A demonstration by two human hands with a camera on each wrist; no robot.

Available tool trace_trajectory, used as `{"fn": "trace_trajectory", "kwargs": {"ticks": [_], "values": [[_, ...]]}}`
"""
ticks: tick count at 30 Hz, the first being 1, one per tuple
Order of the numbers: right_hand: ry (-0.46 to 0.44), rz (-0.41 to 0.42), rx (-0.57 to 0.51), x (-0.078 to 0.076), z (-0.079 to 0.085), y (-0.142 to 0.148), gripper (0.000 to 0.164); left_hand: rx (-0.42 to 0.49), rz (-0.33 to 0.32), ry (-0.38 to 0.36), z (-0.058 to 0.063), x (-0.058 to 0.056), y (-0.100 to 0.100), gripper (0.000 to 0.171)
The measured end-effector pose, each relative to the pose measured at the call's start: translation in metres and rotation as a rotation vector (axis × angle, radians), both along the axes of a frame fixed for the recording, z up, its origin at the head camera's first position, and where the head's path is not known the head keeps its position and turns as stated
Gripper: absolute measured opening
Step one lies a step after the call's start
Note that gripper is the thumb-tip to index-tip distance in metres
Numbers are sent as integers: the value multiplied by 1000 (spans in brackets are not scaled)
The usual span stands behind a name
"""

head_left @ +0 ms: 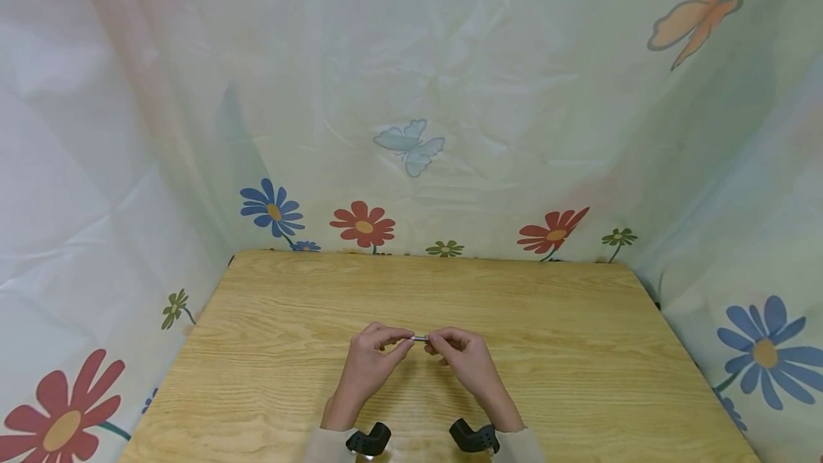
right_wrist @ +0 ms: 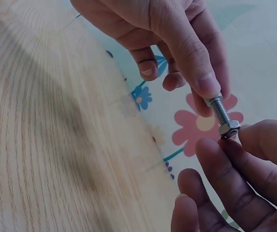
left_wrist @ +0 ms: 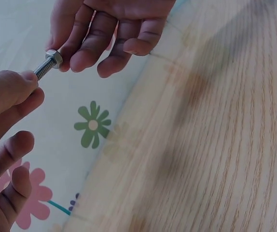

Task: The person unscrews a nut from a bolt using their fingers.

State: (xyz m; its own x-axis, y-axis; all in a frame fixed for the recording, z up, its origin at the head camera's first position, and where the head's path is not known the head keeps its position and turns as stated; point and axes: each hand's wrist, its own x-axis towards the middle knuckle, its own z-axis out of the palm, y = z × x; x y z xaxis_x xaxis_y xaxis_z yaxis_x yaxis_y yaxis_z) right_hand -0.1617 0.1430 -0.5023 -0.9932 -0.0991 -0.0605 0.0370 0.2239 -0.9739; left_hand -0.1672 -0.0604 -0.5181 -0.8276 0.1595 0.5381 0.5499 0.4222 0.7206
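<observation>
A small silver bolt (head_left: 419, 339) with a threaded shank is held between both hands above the table. My left hand (head_left: 371, 359) pinches one end of it between thumb and forefinger, and the fingertips hide that end. At the other end sits a hexagonal metal piece (right_wrist: 229, 129), which the thumb and forefinger of my right hand (head_left: 464, 357) pinch. Bare thread (left_wrist: 45, 68) shows between the two grips. The other fingers of both hands are loosely bent, as the wrist views show. Whether the hexagonal piece is the bolt's head or a nut, I cannot tell.
Below the hands lies a light wood-grain table (head_left: 289, 306). A pale curtain (head_left: 514, 127) printed with flowers and butterflies stands behind it and along both sides. Each wrist carries a black strapped device (head_left: 369, 439) over a light sleeve (head_left: 331, 444).
</observation>
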Motion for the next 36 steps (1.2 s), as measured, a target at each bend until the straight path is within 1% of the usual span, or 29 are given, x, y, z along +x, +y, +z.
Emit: {"fn": "trace_trajectory", "kwargs": {"ticks": [5,8,16,19,23,27,32,36], "values": [[4,4,-10,0,0,0,23,9,-1,46,-2,-1,0,11],[10,11,-17,0,0,0,24,10,-1,46,-3,-1,0,11],[25,27,-25,1,1,1,28,11,-2,-33,-2,0,-1,11],[36,24,-32,1,1,1,23,13,-5,-42,-1,0,-1,10],[51,14,-61,1,2,1,16,9,-1,-24,-2,0,-1,10],[87,11,-82,1,3,1,13,-9,4,2,-4,1,-1,12],[107,-14,-107,1,4,0,13,-28,8,12,-5,0,0,11],[91,-45,-115,1,4,1,14,-22,16,22,-3,0,0,10]]}}
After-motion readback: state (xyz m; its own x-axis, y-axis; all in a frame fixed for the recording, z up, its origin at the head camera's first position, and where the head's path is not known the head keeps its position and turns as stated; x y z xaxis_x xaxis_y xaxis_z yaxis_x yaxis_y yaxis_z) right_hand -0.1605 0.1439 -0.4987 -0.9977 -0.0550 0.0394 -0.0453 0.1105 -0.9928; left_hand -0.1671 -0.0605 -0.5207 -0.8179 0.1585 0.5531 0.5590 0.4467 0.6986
